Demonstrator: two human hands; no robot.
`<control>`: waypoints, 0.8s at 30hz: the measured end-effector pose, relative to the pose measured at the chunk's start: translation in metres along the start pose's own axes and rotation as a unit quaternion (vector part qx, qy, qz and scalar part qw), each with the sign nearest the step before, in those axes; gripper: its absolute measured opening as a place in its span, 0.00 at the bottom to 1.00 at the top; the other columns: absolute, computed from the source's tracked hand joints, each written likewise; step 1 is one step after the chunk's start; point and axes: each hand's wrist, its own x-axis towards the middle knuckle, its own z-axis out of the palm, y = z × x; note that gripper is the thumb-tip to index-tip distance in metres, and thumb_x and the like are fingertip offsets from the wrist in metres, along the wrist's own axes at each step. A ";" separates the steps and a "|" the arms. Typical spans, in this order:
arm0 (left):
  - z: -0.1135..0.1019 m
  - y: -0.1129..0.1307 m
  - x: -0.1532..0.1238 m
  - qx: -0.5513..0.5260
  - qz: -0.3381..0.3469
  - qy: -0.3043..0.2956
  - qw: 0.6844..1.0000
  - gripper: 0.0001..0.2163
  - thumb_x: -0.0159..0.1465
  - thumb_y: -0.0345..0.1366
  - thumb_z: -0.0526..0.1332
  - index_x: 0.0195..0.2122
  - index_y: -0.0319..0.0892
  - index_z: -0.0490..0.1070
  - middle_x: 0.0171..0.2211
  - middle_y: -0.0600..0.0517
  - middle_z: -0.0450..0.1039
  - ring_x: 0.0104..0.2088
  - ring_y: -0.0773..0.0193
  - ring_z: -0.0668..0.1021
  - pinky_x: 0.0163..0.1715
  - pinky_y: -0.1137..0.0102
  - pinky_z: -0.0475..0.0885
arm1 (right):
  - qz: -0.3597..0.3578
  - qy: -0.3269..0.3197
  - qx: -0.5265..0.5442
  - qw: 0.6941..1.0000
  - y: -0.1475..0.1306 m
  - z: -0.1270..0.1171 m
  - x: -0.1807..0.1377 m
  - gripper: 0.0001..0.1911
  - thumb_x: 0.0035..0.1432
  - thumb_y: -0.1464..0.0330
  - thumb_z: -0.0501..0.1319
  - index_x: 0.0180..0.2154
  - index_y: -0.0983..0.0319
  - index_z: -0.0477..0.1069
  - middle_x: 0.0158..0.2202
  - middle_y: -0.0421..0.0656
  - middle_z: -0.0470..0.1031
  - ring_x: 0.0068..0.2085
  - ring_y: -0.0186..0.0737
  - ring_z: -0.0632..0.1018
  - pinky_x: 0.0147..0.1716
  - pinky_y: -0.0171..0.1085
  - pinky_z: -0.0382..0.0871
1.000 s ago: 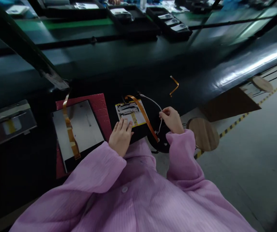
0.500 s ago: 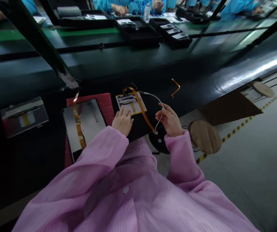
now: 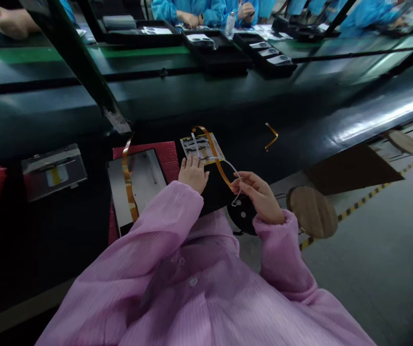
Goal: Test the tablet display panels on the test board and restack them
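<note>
A small flat panel (image 3: 213,144) with a yellow edge and exposed electronics lies in front of me. My left hand (image 3: 193,175) rests on its near edge, fingers extended and lying flat. An orange ribbon cable (image 3: 211,144) arches up from the panel and runs down towards my right hand (image 3: 258,192). That hand pinches a thin white strip (image 3: 228,163), which loops across the panel past my left fingertips; its free end hangs below my right fingers. Whether those fingers also touch the ribbon cable's end, I cannot tell.
Left of the panel, a larger white-backed screen (image 3: 143,178) with an orange ribbon lies on red padding (image 3: 170,154). Farther left is another panel (image 3: 55,173). A short orange ribbon (image 3: 273,137) lies at right. Black trays (image 3: 220,60) and people in blue are across the bench.
My right hand has come lower and closed on the white strip. The strip has shifted from the panel's far right side to across it, near my left fingertips. The view has swung slightly left.
</note>
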 end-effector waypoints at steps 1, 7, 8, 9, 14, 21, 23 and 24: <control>-0.001 0.002 0.000 0.000 -0.005 -0.003 1.000 0.25 0.70 0.39 0.53 0.65 0.30 0.61 0.68 0.36 0.55 0.69 0.45 0.57 0.69 0.54 0.50 | -0.003 0.001 -0.026 1.000 0.002 0.001 -0.001 0.17 0.59 0.61 0.65 0.48 0.60 0.72 0.37 0.42 0.78 0.36 0.37 0.78 0.41 0.40 0.75; -0.032 -0.013 -0.056 -0.064 -0.013 0.022 0.998 0.17 0.68 0.35 0.57 0.56 0.33 0.72 0.63 0.40 0.65 0.63 0.49 0.67 0.68 0.57 0.57 | -0.029 0.070 -0.187 0.979 0.025 0.007 -0.002 0.20 0.59 0.62 0.60 0.51 0.62 0.71 0.39 0.46 0.79 0.38 0.43 0.80 0.43 0.46 0.76; -0.038 -0.025 -0.072 -0.083 -0.022 0.046 0.995 0.15 0.68 0.35 0.56 0.52 0.36 0.75 0.60 0.42 0.68 0.60 0.50 0.70 0.65 0.58 0.62 | -0.037 0.087 -0.222 0.970 0.029 0.007 -0.002 0.20 0.59 0.62 0.60 0.51 0.63 0.71 0.39 0.47 0.80 0.38 0.44 0.80 0.43 0.46 0.76; -0.042 -0.038 -0.087 -0.095 -0.048 0.082 0.991 0.14 0.68 0.35 0.56 0.50 0.38 0.75 0.57 0.43 0.70 0.57 0.51 0.72 0.61 0.59 0.67 | -0.048 0.104 -0.253 0.961 0.033 0.008 -0.003 0.20 0.59 0.62 0.59 0.52 0.63 0.71 0.39 0.47 0.80 0.38 0.45 0.80 0.42 0.46 0.76; -0.038 -0.117 -0.135 -0.055 -0.267 0.178 0.945 0.20 0.63 0.40 0.63 0.53 0.33 0.71 0.51 0.37 0.70 0.53 0.42 0.72 0.54 0.50 0.70 | -0.092 0.170 -0.340 0.920 0.052 0.010 -0.002 0.23 0.59 0.62 0.57 0.53 0.65 0.71 0.39 0.49 0.80 0.36 0.45 0.79 0.38 0.44 0.75; -0.020 -0.156 -0.132 -0.117 -0.305 0.162 0.931 0.20 0.58 0.39 0.69 0.50 0.40 0.72 0.47 0.44 0.68 0.50 0.50 0.74 0.53 0.54 0.71 | -0.094 0.203 -0.342 0.913 0.064 0.010 0.002 0.24 0.61 0.60 0.57 0.54 0.65 0.71 0.40 0.50 0.79 0.37 0.45 0.79 0.40 0.45 0.74; -0.022 -0.161 -0.130 -0.156 -0.309 0.168 0.923 0.19 0.58 0.35 0.68 0.51 0.40 0.71 0.45 0.45 0.69 0.44 0.56 0.76 0.50 0.59 0.73 | -0.093 0.198 -0.336 0.916 0.066 0.008 0.002 0.24 0.60 0.60 0.58 0.54 0.64 0.71 0.39 0.49 0.79 0.35 0.44 0.78 0.40 0.45 0.74; -0.024 -0.162 -0.131 -0.171 -0.311 0.167 0.920 0.19 0.59 0.34 0.68 0.51 0.39 0.72 0.44 0.46 0.70 0.40 0.59 0.76 0.47 0.61 0.74 | -0.094 0.196 -0.333 0.917 0.066 0.007 0.002 0.24 0.60 0.60 0.58 0.55 0.64 0.71 0.39 0.49 0.79 0.35 0.44 0.78 0.40 0.45 0.73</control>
